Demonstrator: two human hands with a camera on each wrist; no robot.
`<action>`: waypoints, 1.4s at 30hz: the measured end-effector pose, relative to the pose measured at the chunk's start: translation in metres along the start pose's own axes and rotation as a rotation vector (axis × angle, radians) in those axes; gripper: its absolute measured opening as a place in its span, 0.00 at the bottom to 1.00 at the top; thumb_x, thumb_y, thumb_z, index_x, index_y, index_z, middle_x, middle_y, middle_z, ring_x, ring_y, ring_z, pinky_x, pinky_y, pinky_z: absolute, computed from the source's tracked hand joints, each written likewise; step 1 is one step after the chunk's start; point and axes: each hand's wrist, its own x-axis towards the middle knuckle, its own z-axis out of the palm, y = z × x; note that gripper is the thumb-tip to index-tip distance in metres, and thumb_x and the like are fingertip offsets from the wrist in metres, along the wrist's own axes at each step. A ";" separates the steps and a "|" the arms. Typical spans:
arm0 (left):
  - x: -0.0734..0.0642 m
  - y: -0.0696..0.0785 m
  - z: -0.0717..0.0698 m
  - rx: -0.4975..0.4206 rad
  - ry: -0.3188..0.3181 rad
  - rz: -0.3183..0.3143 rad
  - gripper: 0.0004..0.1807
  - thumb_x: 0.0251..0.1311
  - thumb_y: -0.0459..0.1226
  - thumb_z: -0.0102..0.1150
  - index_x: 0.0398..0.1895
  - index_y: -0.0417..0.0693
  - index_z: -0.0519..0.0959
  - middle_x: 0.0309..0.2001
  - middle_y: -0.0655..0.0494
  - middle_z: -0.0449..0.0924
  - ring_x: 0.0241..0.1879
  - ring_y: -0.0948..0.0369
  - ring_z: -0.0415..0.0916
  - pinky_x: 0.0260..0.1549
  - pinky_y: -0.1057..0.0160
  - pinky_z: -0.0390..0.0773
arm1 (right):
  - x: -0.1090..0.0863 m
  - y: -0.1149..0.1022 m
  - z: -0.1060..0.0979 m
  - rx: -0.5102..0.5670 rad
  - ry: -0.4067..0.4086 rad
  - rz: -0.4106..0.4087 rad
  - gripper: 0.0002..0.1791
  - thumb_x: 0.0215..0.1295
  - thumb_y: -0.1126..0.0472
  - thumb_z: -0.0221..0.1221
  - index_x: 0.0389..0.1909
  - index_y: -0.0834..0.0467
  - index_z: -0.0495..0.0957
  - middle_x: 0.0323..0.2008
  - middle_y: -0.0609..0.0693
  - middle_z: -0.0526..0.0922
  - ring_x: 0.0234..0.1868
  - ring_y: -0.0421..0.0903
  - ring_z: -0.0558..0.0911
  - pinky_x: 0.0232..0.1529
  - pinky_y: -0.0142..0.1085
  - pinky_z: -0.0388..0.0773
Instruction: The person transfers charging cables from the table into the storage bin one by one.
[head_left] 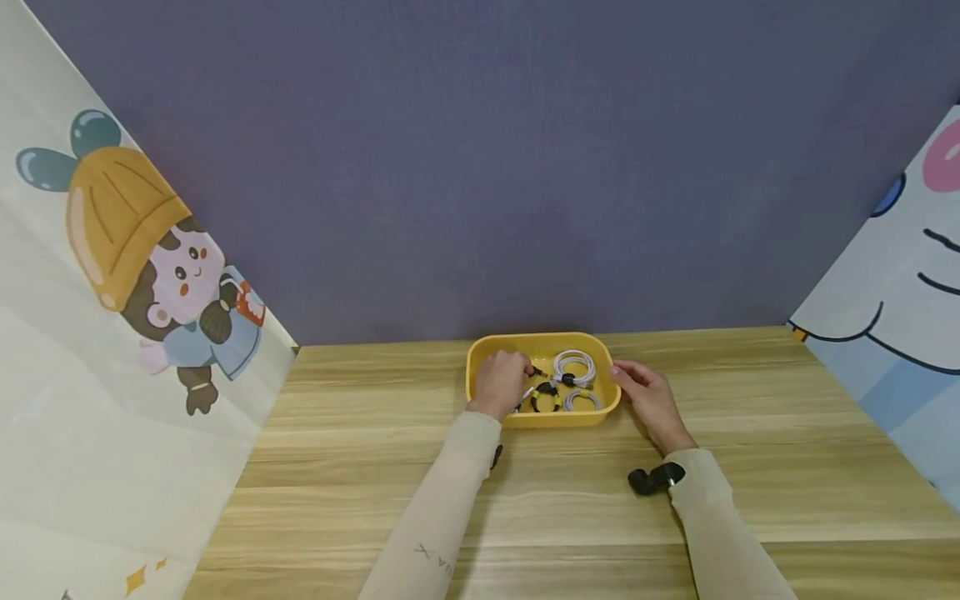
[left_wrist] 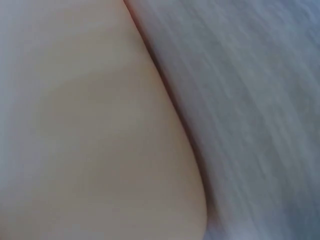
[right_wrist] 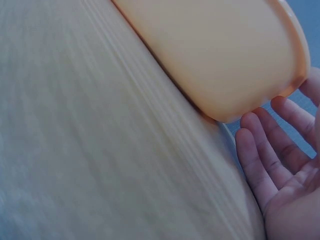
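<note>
A yellow plastic bin (head_left: 555, 421) stands at the back of the wooden table, with cables inside. My left hand (head_left: 501, 383) reaches down into its left part, fingertips hidden behind the hand's back. A short dark cable end (head_left: 537, 372) shows right beside the knuckles; I cannot tell whether the fingers grip it. At the right end, my right hand (head_left: 651, 402) pinches the bin's rim, thumb on top and index finger under the lip; its other fingers (right_wrist: 253, 160) lie loosely by the outer wall. Only blurred pale surfaces fill the left wrist view.
Inside the bin lie a coiled white cable (head_left: 575, 358) with a black tie, a black-and-yellow coil (head_left: 556, 402) and a smaller pale coil (head_left: 583, 393). Behind the table rises a dark grey-blue panel (head_left: 525, 167). Printed cartoon sheets flank both sides.
</note>
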 end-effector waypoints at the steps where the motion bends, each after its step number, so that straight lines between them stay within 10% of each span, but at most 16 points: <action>1: 0.000 0.000 0.001 0.006 -0.001 0.001 0.09 0.57 0.35 0.62 0.38 0.56 0.87 0.38 0.63 0.84 0.34 0.63 0.80 0.33 0.66 0.78 | 0.000 0.000 0.000 -0.006 0.003 -0.002 0.27 0.65 0.51 0.58 0.58 0.65 0.71 0.53 0.61 0.75 0.47 0.48 0.78 0.40 0.30 0.78; 25: 0.013 0.002 0.007 0.087 -0.010 0.011 0.11 0.54 0.32 0.61 0.36 0.58 0.87 0.36 0.64 0.85 0.32 0.64 0.80 0.31 0.65 0.78 | 0.023 0.016 -0.006 0.002 0.008 -0.015 0.28 0.62 0.48 0.60 0.56 0.62 0.74 0.50 0.58 0.76 0.43 0.44 0.78 0.36 0.27 0.77; 42: -0.005 -0.008 -0.014 -0.101 0.108 0.050 0.05 0.57 0.37 0.63 0.35 0.51 0.86 0.33 0.61 0.84 0.32 0.64 0.79 0.36 0.65 0.77 | -0.001 0.016 0.001 -0.029 0.032 -0.025 0.31 0.60 0.44 0.59 0.57 0.62 0.73 0.47 0.53 0.78 0.41 0.43 0.78 0.35 0.28 0.77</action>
